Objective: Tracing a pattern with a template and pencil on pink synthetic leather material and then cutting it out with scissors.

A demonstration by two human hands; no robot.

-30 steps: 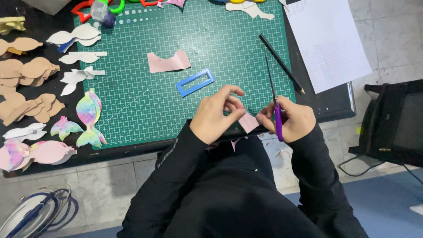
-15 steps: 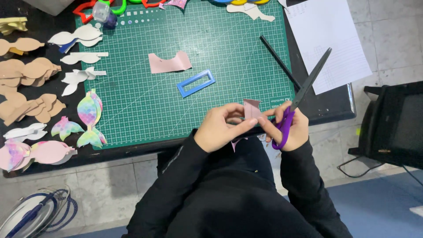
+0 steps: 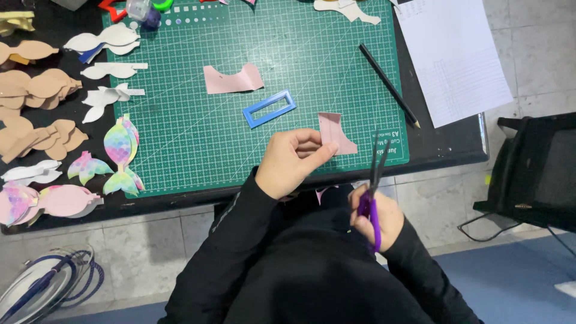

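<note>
The left hand (image 3: 291, 163) pinches a small pink paper piece (image 3: 335, 133) over the green gridded cutting mat (image 3: 264, 72) on the worktop. The right hand (image 3: 377, 217) grips purple-handled scissors (image 3: 373, 186), blades slightly parted, just beside the paper.

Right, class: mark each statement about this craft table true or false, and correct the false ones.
1. The left hand holds a pink piece. True.
2. The right hand holds a pencil. False: it holds purple-handled scissors; the pencil lies on the mat.
3. The scissors are cutting the pink piece. False: the blades are apart from it, to its right.
4. A blue frame lies on the green mat. True.
5. The white sheet lies left of the mat. False: it lies to the right.
</note>
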